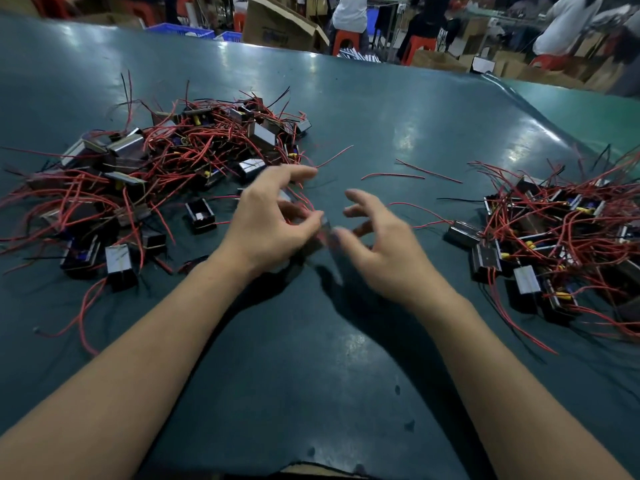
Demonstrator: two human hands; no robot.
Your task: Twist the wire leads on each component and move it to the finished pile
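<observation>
My left hand (273, 220) holds a small dark component (323, 237) above the middle of the green table (346, 341), thumb and fingers curled round it, its red leads (304, 202) running up past my fingers. My right hand (377, 244) is blurred just right of it, fingers spread and loosely bent; its fingertips reach the component's right edge, but whether they grip it is unclear. A big pile of components with red wires (166, 161) lies at the left. A second pile (561, 244) lies at the right.
Loose red wire pieces (426, 171) lie on the table behind my hands. A single component (200, 214) sits apart near the left pile. Beyond the table's far edge stand cardboard boxes (277, 26), red stools and seated people.
</observation>
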